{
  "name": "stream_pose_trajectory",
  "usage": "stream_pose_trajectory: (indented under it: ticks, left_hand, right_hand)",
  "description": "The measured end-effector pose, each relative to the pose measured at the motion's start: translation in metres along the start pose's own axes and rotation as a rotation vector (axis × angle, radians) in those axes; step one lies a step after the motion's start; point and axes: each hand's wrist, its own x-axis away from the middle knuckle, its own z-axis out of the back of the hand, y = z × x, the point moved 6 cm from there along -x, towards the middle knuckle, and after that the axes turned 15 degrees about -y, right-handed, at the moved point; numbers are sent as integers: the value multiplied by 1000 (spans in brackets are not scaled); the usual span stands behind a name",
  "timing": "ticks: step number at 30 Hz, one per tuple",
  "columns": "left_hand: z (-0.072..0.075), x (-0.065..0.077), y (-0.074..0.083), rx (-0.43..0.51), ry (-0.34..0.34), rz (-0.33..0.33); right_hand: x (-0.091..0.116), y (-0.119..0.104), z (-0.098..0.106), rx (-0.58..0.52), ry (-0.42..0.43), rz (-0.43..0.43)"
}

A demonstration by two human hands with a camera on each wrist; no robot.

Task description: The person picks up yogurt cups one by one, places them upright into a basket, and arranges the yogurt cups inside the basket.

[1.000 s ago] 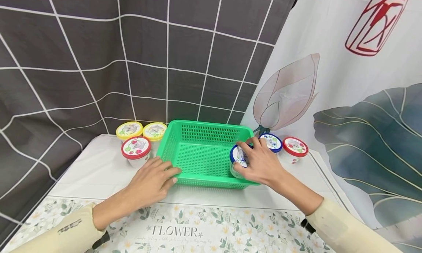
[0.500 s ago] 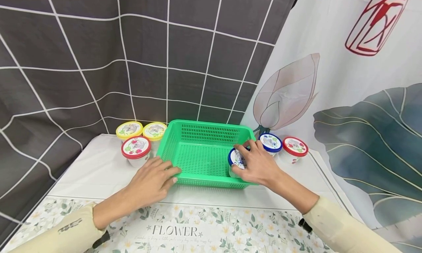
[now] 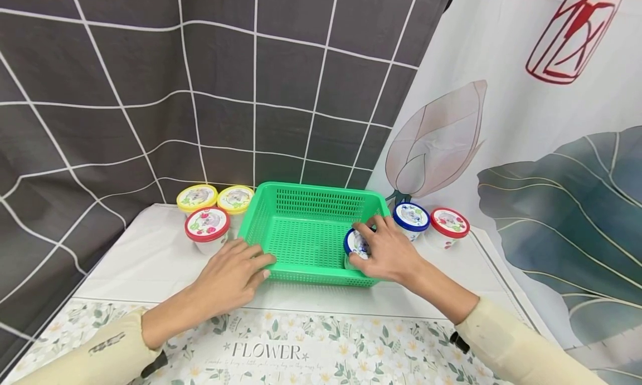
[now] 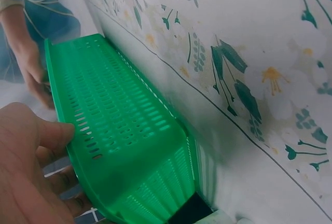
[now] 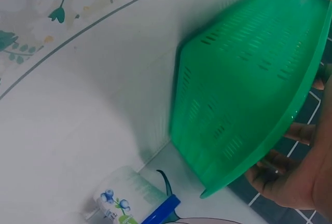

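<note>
A green perforated plastic basket (image 3: 311, 273) stands on the white cloth. My left hand (image 3: 236, 271) grips its near left corner; in the left wrist view the thumb (image 4: 56, 135) lies outside the rim and the fingers are over the inner side. Inside the basket's right end is a round tub with a blue lid (image 3: 354, 243). My right hand (image 3: 388, 252) holds this tub from above, thumb at the near side of the lid and fingers at the far side. The basket wall hides the tub's lower part. In the right wrist view the basket hides the tub.
Left of the basket stand two yellow-lidded tubs (image 3: 197, 196) and a red-lidded tub (image 3: 207, 224). To its right are another blue-lidded tub (image 3: 411, 217) and a red-lidded one (image 3: 450, 223). A dark gridded curtain (image 3: 291, 123) hangs close behind. Flowered cloth (image 3: 301, 340) covers the front.
My right hand has moved slightly left and down with the blue-lidded tub, deeper into the basket. More of the other blue-lidded tub now shows. The left hand has stayed put.
</note>
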Motion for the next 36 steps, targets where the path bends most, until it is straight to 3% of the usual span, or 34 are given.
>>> stream_pose_trajectory:
  ticks: [10,36]
  left_hand:
    - [0,0,0,5,-6,4]
    - [-1,-1,0,2,-4,5]
  right_hand:
    - [1,-1,-8,53,-30,3]
    - [-8,-2,-9,19,-174,-35]
